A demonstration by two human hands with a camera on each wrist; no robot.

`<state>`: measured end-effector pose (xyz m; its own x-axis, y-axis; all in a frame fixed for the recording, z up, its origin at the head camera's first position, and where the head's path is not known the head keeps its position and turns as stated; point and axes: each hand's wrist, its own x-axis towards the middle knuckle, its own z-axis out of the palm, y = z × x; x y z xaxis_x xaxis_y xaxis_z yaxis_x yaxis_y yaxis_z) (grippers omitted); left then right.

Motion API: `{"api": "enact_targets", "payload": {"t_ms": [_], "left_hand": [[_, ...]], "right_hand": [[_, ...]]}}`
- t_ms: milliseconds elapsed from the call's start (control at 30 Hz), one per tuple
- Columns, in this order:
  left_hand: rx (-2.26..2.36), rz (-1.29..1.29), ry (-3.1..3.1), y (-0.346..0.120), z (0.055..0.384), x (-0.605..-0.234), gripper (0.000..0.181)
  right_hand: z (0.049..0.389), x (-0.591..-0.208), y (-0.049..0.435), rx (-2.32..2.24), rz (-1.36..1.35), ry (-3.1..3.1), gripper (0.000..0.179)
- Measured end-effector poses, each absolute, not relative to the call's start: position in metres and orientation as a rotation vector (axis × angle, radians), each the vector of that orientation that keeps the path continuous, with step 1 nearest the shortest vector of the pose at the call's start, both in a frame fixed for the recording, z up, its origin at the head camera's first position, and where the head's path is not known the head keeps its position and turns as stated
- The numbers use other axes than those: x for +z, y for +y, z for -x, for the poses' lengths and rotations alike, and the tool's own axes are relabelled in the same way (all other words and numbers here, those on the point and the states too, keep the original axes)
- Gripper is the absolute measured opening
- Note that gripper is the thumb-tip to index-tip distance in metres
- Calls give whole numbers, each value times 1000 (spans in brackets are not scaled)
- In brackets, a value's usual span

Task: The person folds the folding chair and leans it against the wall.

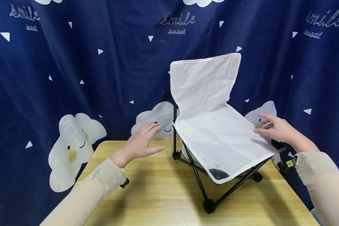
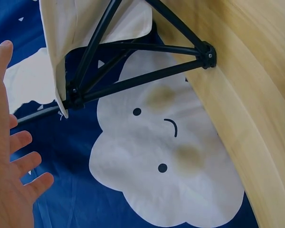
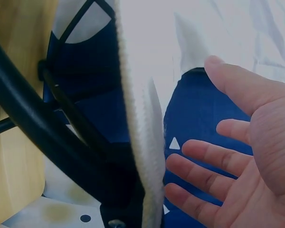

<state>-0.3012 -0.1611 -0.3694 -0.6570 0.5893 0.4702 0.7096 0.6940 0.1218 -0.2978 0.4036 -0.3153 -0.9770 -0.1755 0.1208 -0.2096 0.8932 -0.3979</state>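
A folding chair [image 1: 214, 135] with a white fabric seat and back and a black tube frame stands unfolded on the wooden table, turned at an angle. To its left, my left hand [image 1: 141, 141] hovers apart from it with fingers extended and thumb spread. In the left wrist view, that hand [image 2: 12, 156] shows nothing in its fingers beside the black frame tubes [image 2: 142, 83]. My right hand [image 1: 277, 128] is above the seat's right edge, fingers slightly bent. The right wrist view has this hand [image 3: 242, 156] beside the white fabric edge [image 3: 137, 118], holding nothing; whether the thumb touches is unclear.
The light wooden table [image 1: 158, 194] has rounded corners, and the chair's feet rest on it. Behind hangs a dark blue curtain [image 1: 115, 62] printed with white clouds and triangles. A black strap with a small yellow label [image 1: 290, 163] is at the right wrist.
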Motion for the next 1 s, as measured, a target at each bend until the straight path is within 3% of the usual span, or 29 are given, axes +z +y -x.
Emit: {"api": "enact_targets", "payload": {"t_ms": [1000], "left_hand": [[-405, 1169, -2411, -132, 292, -376, 85]], "right_hand": [[291, -326, 432, 672, -362, -3003, 78]]}}
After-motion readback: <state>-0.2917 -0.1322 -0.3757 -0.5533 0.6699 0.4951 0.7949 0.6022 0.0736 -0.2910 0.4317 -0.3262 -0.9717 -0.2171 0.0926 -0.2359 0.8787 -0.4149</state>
